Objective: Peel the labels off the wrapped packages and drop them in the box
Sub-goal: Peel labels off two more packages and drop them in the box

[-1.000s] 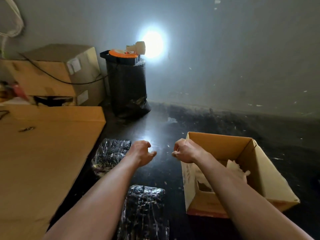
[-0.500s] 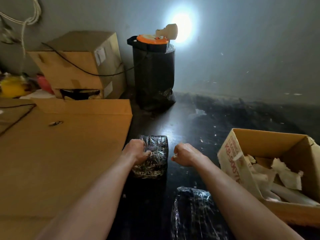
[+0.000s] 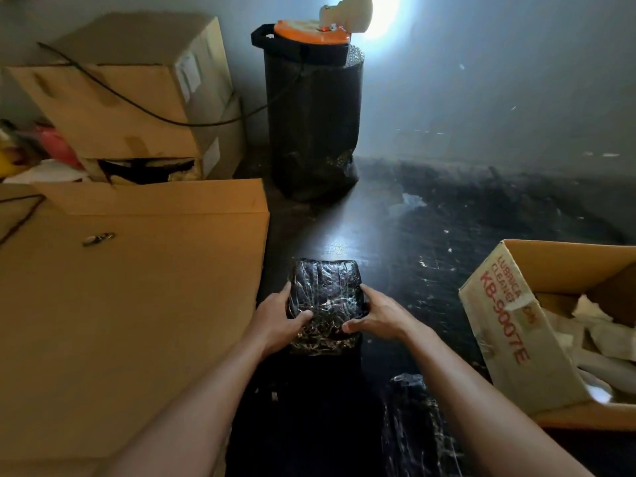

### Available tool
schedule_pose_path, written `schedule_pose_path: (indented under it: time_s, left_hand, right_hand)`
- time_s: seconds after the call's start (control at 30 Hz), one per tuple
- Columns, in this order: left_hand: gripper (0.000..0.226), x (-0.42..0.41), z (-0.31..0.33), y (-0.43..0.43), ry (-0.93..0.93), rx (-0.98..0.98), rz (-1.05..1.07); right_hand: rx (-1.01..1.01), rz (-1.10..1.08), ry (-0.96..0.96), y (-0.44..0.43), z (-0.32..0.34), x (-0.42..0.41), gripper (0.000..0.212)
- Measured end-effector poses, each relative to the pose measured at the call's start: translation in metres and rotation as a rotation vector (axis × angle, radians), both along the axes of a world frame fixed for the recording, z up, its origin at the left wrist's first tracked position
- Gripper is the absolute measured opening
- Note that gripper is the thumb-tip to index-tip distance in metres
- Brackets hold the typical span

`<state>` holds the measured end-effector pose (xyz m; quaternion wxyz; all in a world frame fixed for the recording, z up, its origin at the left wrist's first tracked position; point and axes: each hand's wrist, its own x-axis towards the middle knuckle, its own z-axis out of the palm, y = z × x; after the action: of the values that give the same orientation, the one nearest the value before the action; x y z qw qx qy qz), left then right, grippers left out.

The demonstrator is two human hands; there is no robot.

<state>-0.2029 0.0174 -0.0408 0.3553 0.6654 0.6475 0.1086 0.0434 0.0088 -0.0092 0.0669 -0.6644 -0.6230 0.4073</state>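
Observation:
A black package wrapped in shiny plastic film [image 3: 325, 290] lies on the dark floor in front of me. My left hand [image 3: 277, 318] grips its left side with the thumb across the near top. My right hand [image 3: 377, 315] grips its right side the same way. No label shows on its top face. A second wrapped package [image 3: 418, 428] lies closer to me at the lower right, partly hidden by my right forearm. The open cardboard box [image 3: 499, 304] with red lettering stands at the right and holds crumpled pale paper pieces [image 3: 599, 325].
A large flat cardboard sheet [image 3: 130, 304] covers the floor at left. Stacked cardboard boxes [image 3: 137, 94] with a black cable stand behind it. A tall black wrapped cylinder [image 3: 313, 125] with an orange lid stands by the grey wall.
Both hands have opened from loose fists and closed around the sides of the far package. The view has swung left, so the box sits further right.

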Motion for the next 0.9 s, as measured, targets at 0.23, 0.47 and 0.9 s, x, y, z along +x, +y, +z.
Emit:
schedule_pose_path:
  time_s: [0.23,0.47,0.9]
  left_hand:
    - [0.142,0.002,-0.010,-0.015,-0.159,-0.032,-0.015]
    - [0.162,0.003,-0.015,0.005,-0.184,-0.148,-0.042]
    - [0.161,0.006,-0.018,-0.003,-0.202,-0.066,-0.007]
  right_hand:
    - [-0.062,-0.082,0.109,-0.010,-0.019,-0.004,0.143]
    - [-0.088,-0.021,0.156,0.003,-0.031,-0.008,0.162]
    - [-0.049,-0.043,0.177,-0.006,-0.025,-0.013,0.163]
